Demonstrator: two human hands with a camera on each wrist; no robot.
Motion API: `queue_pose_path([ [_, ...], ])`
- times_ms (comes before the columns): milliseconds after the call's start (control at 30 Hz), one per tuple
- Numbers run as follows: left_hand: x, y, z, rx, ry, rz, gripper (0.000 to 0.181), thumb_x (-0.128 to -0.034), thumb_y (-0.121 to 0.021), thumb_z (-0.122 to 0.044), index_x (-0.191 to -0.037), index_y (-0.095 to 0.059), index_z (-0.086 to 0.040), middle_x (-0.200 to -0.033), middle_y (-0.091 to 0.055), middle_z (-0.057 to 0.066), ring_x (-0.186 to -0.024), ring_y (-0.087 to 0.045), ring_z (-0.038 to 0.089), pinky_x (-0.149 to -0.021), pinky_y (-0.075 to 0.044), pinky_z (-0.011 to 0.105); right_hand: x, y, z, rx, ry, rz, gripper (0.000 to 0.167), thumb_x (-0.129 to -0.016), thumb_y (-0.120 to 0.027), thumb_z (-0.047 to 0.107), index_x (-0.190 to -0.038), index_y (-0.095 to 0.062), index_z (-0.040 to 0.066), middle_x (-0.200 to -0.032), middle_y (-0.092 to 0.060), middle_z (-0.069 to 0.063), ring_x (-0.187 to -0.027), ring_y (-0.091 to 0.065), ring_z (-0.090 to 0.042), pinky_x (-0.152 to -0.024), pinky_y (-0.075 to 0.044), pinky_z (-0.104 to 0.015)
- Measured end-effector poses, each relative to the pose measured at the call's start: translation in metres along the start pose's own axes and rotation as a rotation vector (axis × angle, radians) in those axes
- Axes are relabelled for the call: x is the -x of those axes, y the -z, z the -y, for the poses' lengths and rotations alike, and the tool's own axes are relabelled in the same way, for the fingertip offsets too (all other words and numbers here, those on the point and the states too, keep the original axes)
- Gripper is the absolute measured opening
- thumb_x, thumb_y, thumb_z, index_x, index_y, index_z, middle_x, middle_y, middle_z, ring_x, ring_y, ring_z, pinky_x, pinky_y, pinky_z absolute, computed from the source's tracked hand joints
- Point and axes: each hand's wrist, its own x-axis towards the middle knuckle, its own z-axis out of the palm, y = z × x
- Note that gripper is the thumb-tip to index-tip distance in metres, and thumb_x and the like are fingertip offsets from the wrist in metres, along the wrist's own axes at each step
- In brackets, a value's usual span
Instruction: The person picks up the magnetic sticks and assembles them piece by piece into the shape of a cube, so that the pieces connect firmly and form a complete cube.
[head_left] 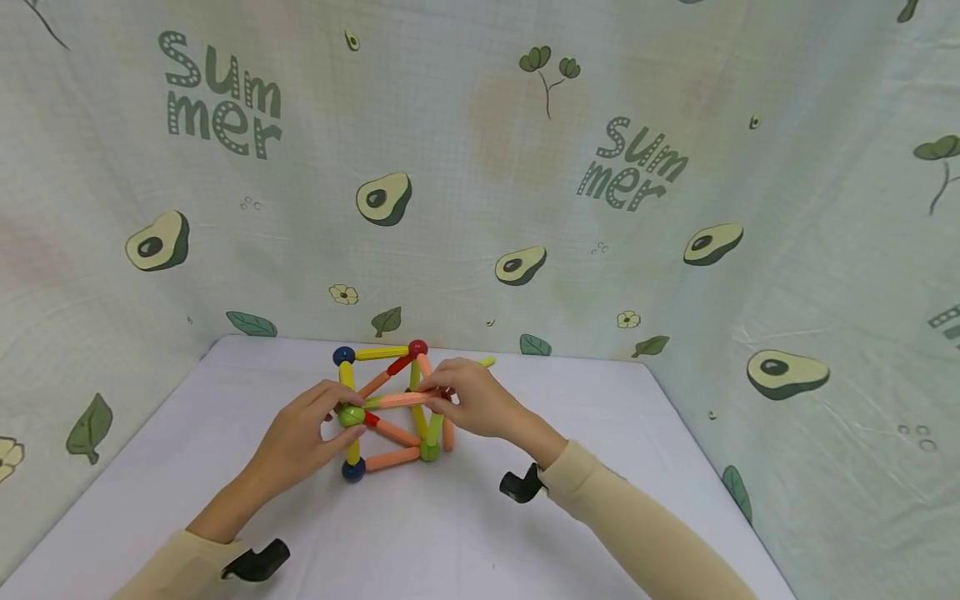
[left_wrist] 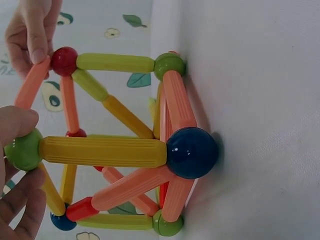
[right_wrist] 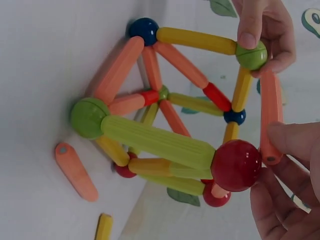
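A frame of magnetic rods and balls stands on the table, with yellow, salmon, red and green rods. My left hand [head_left: 300, 429] pinches the green ball [head_left: 351, 416] at its upper front left corner, thumb and fingers on either side. Below that ball a yellow rod [left_wrist: 102, 151] runs down to a dark blue ball [left_wrist: 192, 152]. My right hand [head_left: 472, 400] pinches a salmon rod [right_wrist: 271, 112] near one end, beside the upper red ball [right_wrist: 236, 165]; its fingertips are at that ball too. The rod's other end lies by the green ball; whether it touches is unclear.
A loose salmon rod [right_wrist: 76, 171] lies on the white table [head_left: 600, 500] right of the frame. Farther back, a yellow-green rod [head_left: 487, 362] shows behind my right hand. A printed cloth [head_left: 465, 167] hangs behind the table.
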Motion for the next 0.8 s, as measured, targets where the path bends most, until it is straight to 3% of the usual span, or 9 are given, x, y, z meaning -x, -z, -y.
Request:
queue_pose_path([
  [200,0.0,0.0,-0.001,0.0,0.003,-0.003,0.047,-0.0777,-0.097,-0.015,-0.116,-0.07,-0.015,-0.111,-0.067,-0.005,-0.091,-0.058,0.007,-0.075,-0.061,0.032,-0.004,-0.009,0.005,0.058,0.004,0.013,0.019,-0.098,-0.08,0.019,-0.116,-0.082,0.014,-0.102,-0.075,0.005,-0.09,-0.055,-0.013,-0.077,-0.043,-0.024],
  [600,0.0,-0.001,0.0,0.002,-0.015,-0.005,0.046,-0.0771,-0.097,-0.015,-0.114,-0.07,-0.015,-0.109,-0.066,-0.006,-0.091,-0.057,0.006,-0.074,-0.059,0.029,-0.006,-0.022,0.007,0.111,-0.007,-0.015,0.017,-0.096,-0.081,0.024,-0.112,-0.083,0.018,-0.09,-0.07,0.012,-0.086,-0.048,-0.012,-0.074,-0.038,-0.022],
  [800,-0.002,-0.004,-0.002,-0.021,-0.005,-0.023,0.044,-0.0761,-0.098,-0.022,-0.112,-0.074,-0.017,-0.107,-0.065,-0.006,-0.088,-0.056,0.007,-0.071,-0.056,0.028,-0.005,-0.027,0.005,0.102,-0.001,-0.04,0.018,-0.096,-0.082,0.022,-0.113,-0.083,0.016,-0.098,-0.077,0.008,-0.085,-0.048,-0.012,-0.075,-0.035,-0.024],
])
